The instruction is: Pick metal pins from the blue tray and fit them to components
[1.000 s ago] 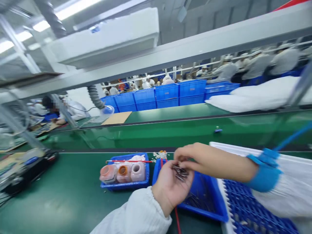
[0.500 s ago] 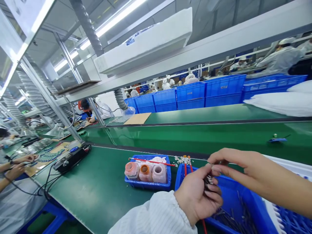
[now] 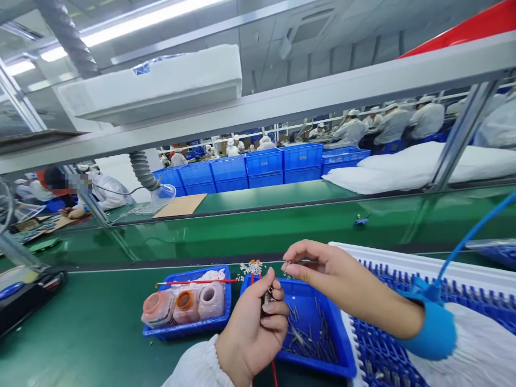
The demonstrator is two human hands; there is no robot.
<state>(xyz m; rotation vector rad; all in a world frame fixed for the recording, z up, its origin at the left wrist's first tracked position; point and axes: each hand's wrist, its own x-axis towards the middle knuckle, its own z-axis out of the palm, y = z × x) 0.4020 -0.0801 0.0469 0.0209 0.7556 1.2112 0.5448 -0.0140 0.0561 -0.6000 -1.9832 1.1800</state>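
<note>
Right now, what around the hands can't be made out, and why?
In the head view:
- Number of metal pieces in the left hand: curled fingers cover some.
- Shape of the small piece in the right hand: too small.
- Blue bin, near left corner: behind the left hand.
- White-rimmed tray, near end: cut off by the bottom edge.

Metal parts (image 3: 266, 299) partly hidden; sleeves (image 3: 470, 344) cut off.

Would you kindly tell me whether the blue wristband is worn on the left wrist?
No, the blue wristband circles the wrist of the right hand.
</note>
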